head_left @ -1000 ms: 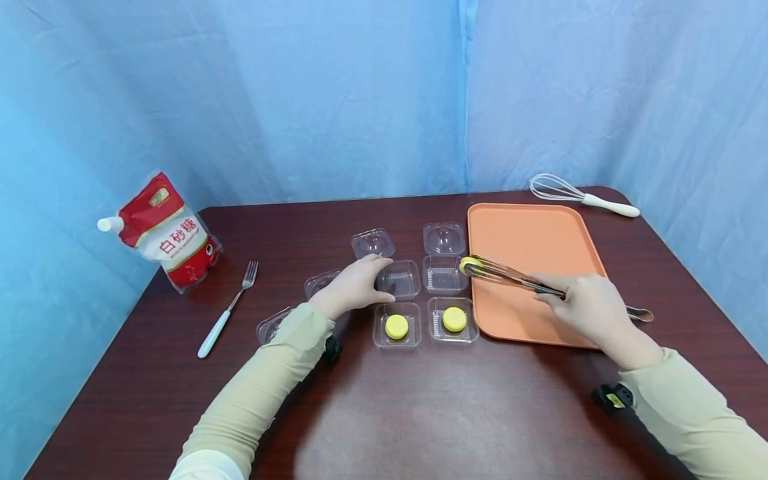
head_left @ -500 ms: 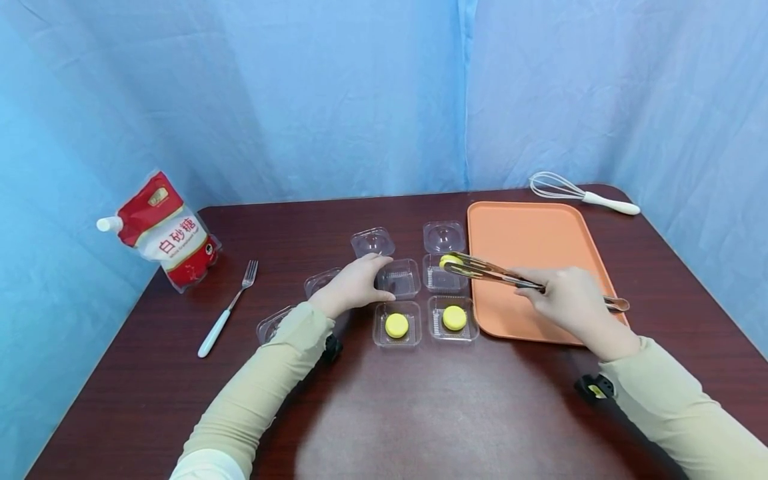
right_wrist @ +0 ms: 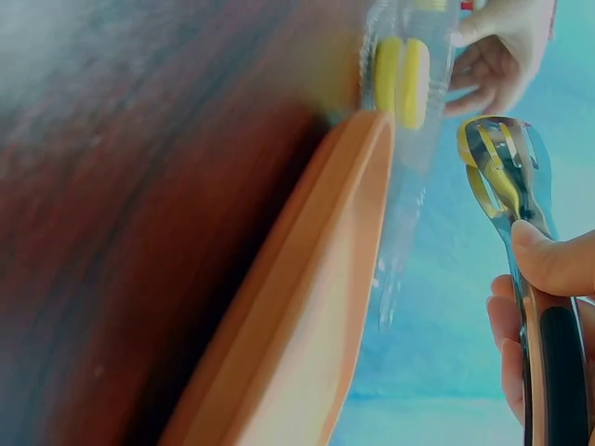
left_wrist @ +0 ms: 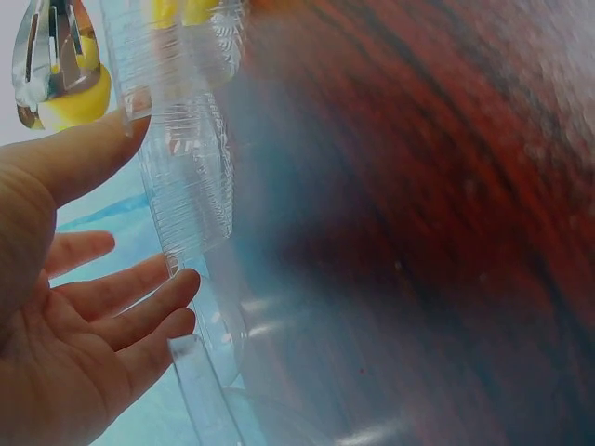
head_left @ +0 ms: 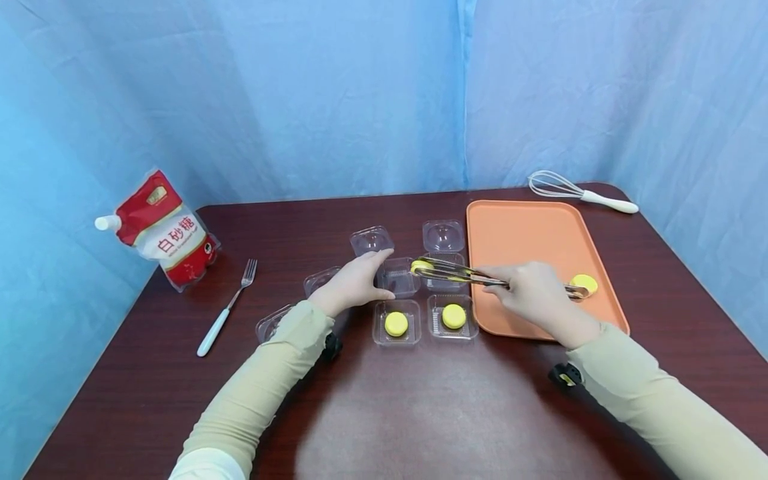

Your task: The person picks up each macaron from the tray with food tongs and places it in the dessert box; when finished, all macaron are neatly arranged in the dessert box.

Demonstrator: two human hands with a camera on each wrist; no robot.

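Note:
My right hand (head_left: pixel 533 293) grips metal tongs (head_left: pixel 447 268) with dark handles. Between their tips a yellow macaron (head_left: pixel 422 267) is held above the right side of the back left clear plastic box (head_left: pixel 401 280). My left hand (head_left: pixel 358 283) spans that box, its thumb (left_wrist: pixel 102 149) at the near wall and its fingers at the far wall. Two front boxes each hold a yellow macaron, the left one (head_left: pixel 396 324) and the right one (head_left: pixel 453 317). The tongs partly cover the back right box (head_left: pixel 441 283). One more macaron (head_left: pixel 584 285) lies on the orange tray (head_left: pixel 525 227).
Hinged lids (head_left: pixel 444 235) stand open behind the back boxes. Two more clear lids lie left of them, partly under my left arm. A fork (head_left: pixel 225 313) and a sugar pouch (head_left: pixel 168 230) are at the left. A whisk (head_left: pixel 585 193) lies behind the tray.
My right hand has carried the tongs and macaron leftward from the tray's edge, across the back right box, to the back left box. The tray's macaron has come into view. My left hand stays put.

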